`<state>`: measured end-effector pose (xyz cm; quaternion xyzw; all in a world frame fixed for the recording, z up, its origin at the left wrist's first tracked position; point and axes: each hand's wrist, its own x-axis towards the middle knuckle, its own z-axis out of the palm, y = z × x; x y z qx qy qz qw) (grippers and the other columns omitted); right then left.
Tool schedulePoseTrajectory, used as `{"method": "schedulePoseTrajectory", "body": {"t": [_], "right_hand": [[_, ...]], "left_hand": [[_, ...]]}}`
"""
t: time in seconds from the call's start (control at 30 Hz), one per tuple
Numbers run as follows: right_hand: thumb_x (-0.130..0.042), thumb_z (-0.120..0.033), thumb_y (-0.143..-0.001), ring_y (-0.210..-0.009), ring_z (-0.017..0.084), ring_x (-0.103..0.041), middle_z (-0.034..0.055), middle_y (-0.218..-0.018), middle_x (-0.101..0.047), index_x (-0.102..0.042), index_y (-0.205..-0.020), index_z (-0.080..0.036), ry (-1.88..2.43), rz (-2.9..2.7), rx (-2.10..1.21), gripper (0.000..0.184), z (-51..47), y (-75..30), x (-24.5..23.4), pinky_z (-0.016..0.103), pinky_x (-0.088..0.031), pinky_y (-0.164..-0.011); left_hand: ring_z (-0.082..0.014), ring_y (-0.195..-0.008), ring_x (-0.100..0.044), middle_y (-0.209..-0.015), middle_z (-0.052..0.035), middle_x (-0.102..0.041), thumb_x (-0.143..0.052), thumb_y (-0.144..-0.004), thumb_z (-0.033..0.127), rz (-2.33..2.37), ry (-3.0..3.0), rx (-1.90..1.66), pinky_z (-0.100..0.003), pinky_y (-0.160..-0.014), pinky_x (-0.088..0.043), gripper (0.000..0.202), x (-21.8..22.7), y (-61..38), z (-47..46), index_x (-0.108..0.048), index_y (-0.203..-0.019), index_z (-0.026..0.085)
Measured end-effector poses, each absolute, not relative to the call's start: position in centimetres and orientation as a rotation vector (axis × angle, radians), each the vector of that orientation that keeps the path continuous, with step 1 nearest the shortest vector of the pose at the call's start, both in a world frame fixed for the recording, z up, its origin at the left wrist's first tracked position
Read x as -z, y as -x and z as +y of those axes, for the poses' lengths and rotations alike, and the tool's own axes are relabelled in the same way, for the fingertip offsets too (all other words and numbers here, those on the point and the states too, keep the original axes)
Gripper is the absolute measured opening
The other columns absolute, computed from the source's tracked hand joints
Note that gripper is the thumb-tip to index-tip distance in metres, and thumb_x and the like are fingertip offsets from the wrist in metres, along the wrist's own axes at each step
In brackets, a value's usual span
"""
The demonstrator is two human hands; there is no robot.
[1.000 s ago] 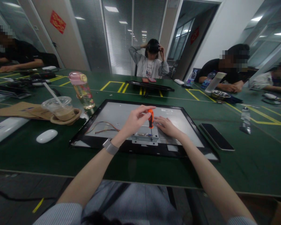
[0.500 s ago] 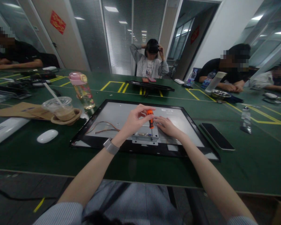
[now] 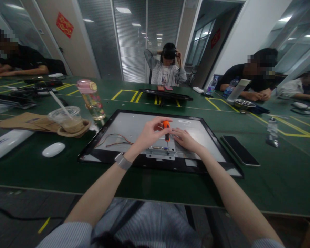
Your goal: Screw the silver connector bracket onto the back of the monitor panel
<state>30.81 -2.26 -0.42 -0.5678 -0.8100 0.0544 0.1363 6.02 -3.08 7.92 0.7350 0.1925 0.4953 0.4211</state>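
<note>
My left hand (image 3: 153, 131) has its thumb and fingers closed around the orange-and-black handle of a screwdriver (image 3: 166, 129). The screwdriver stands upright, its shaft running down to the front part of a metal bracket with connector ports (image 3: 158, 151). That bracket sits at the near side of a black-framed monitor panel (image 3: 119, 129), which lies on its face with its grey back up. My right hand (image 3: 184, 138) rests on the metal just right of the screwdriver, fingers stretched out and holding nothing. Thin wires (image 3: 116, 136) lie loose on the panel's left half.
Left of the panel are an iced drink cup (image 3: 68, 119) in a carrier, a pink-lidded bottle (image 3: 91, 100) and a white mouse (image 3: 53, 150). A phone (image 3: 240, 150) lies to the right. Another dark panel (image 3: 166, 94) lies across the green table, where co-workers sit.
The screwdriver's handle shows a slightly different side, as if turned a little. Both hands keep their places on the panel, and the view has shifted very slightly.
</note>
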Motion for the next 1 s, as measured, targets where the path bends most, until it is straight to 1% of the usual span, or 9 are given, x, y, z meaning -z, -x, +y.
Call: {"method": "schedulePoseTrajectory", "body": {"t": [0.13,0.2,0.23,0.33,0.43,0.73,0.83,1.0], "right_hand": [[-0.043,-0.027,-0.103,-0.149,0.034,-0.039,0.007,-0.159,-0.05,-0.057,-0.146,-0.035,1.647,-2.353,-0.178,0.046,-2.4,-30.8,0.2,0.07,-0.031,-0.114],[-0.042,-0.028,-0.104,-0.149,0.034,-0.038,0.0068,-0.159,-0.049,-0.057,-0.146,-0.035,1.653,-2.35,-0.192,0.046,-2.4,-30.7,0.0,0.07,-0.031,-0.114],[-0.041,-0.028,-0.104,-0.149,0.034,-0.038,0.0068,-0.159,-0.049,-0.057,-0.146,-0.035,1.655,-2.349,-0.197,0.045,-2.5,-30.7,-0.1,0.07,-0.031,-0.114],[-0.041,-0.027,-0.104,-0.149,0.035,-0.038,0.0075,-0.158,-0.05,-0.058,-0.145,-0.033,1.655,-2.347,-0.203,0.045,-2.5,-30.6,-0.2,0.069,-0.031,-0.114],[-0.042,-0.026,-0.104,-0.148,0.035,-0.04,0.0081,-0.157,-0.051,-0.059,-0.144,-0.033,1.655,-2.346,-0.192,0.045,-2.4,-30.6,-0.2,0.069,-0.032,-0.114],[-0.041,-0.027,-0.104,-0.149,0.035,-0.039,0.0062,-0.158,-0.051,-0.059,-0.144,-0.035,1.657,-2.335,-0.221,0.045,-2.5,-30.7,-0.1,0.071,-0.029,-0.115],[-0.042,-0.027,-0.104,-0.149,0.035,-0.039,0.0064,-0.158,-0.05,-0.059,-0.144,-0.033,1.666,-2.331,-0.242,0.044,-2.5,-30.7,-0.1,0.07,-0.028,-0.117],[-0.042,-0.028,-0.104,-0.149,0.036,-0.038,0.006,-0.159,-0.05,-0.059,-0.144,-0.034,1.649,-2.335,-0.244,0.044,-2.5,-30.7,-0.1,0.07,-0.028,-0.116]], "left_hand": [[-0.0126,-0.081,-0.064,-0.097,-0.0038,-0.067,-0.068,-0.088,0.028,0.533,-1.842,-1.284,-0.028,-0.078,-0.058,0.03,-8.1,-5.8,-2.9,-0.068,-0.117,0.019],[-0.0117,-0.077,-0.064,-0.098,-0.0037,-0.066,-0.067,-0.088,0.029,0.568,-1.784,-1.345,-0.026,-0.073,-0.058,0.036,-8.3,-5.4,-2.6,-0.064,-0.123,0.019],[-0.0119,-0.077,-0.064,-0.098,-0.0037,-0.065,-0.067,-0.088,0.03,0.586,-1.751,-1.381,-0.025,-0.069,-0.058,0.037,-8.5,-5.1,-2.4,-0.063,-0.123,0.019],[-0.0103,-0.071,-0.061,-0.093,-0.0028,-0.066,-0.074,-0.082,0.031,0.726,-1.797,-1.485,-0.019,-0.058,-0.052,0.032,-9.1,-4.2,-1.9,-0.067,-0.11,0.018],[-0.01,-0.069,-0.059,-0.088,-0.0017,-0.067,-0.077,-0.078,0.03,0.815,-1.93,-1.564,-0.017,-0.052,-0.046,0.027,-9.5,-3.4,-1.7,-0.07,-0.101,0.019],[-0.0112,-0.073,-0.063,-0.093,-0.0024,-0.069,-0.077,-0.08,0.027,0.807,-2.106,-1.551,-0.017,-0.05,-0.045,0.022,-9.0,-3.5,-1.8,-0.071,-0.099,0.02],[-0.0115,-0.074,-0.062,-0.092,-0.0024,-0.069,-0.077,-0.081,0.026,0.79,-2.137,-1.528,-0.017,-0.052,-0.047,0.021,-8.6,-3.8,-1.8,-0.071,-0.099,0.02],[-0.0122,-0.077,-0.063,-0.092,-0.0019,-0.067,-0.076,-0.081,0.028,0.754,-2.151,-1.465,-0.016,-0.051,-0.047,0.021,-8.5,-3.8,-1.9,-0.069,-0.1,0.02]]}}
